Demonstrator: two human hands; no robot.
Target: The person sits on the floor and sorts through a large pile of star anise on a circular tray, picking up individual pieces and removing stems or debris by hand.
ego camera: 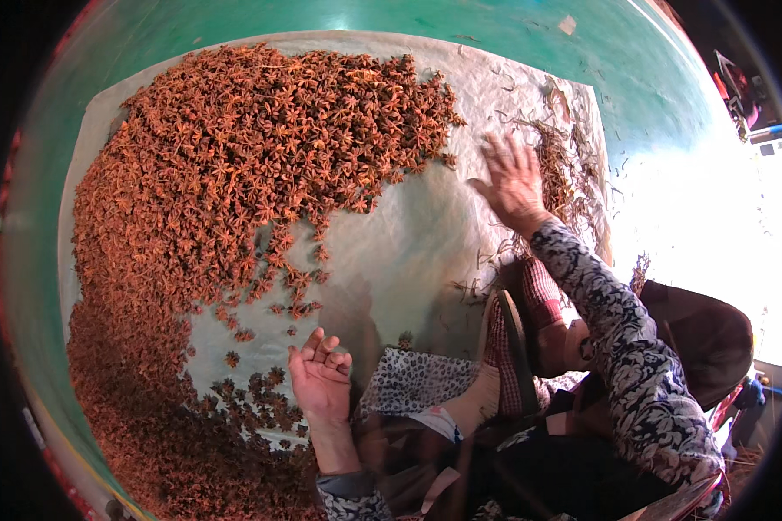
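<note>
My left hand (323,381) is raised palm up, its fingers loosely curled and nothing in it. Around and left of it spreads a broad curved heap of reddish-brown star anise (254,150), with darker loose pods near the wrist. Palm down, my right hand (512,181) is over the pale sheet (404,241) with its fingers spread; whether it touches the sheet I cannot tell. Just right of that hand lies a strip of thin dry stems (556,166). Several single pods (300,280) are scattered along the heap's inner edge.
The sheet lies on a green floor (391,14). My feet, in red-checked shoes (495,352), are close to the stems. A spotted cloth (417,381) is beside my leg. Strong light falls at right, where a dark rounded thing (700,342) sits by my sleeve.
</note>
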